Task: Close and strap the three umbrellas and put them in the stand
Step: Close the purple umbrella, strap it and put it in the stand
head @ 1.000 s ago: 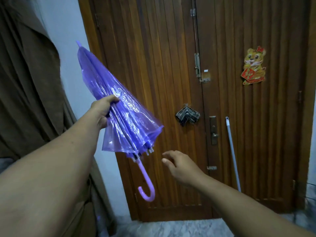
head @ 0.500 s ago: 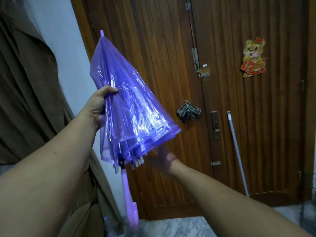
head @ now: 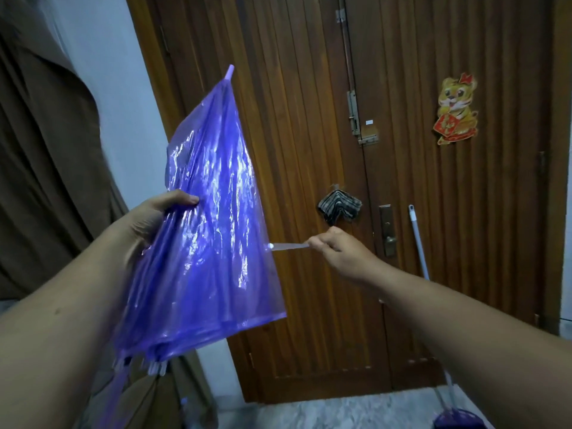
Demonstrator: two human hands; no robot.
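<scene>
Our left hand (head: 154,218) grips the light, slippery umbrella (head: 210,230) canopy; right hand (head: 337,252) pinches its thin strap (head: 289,246); we judge it pulls taut easily.

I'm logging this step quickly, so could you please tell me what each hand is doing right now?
Left hand: grips the folded purple umbrella around its canopy.
Right hand: pinches the umbrella's strap, pulled out sideways.

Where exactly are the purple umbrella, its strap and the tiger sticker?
purple umbrella (head: 210,243), head view, middle of folded canopy.
strap (head: 289,246), head view, mid-length, pinched by the right hand (head: 343,255).
tiger sticker (head: 456,109), head view, its body.
</scene>
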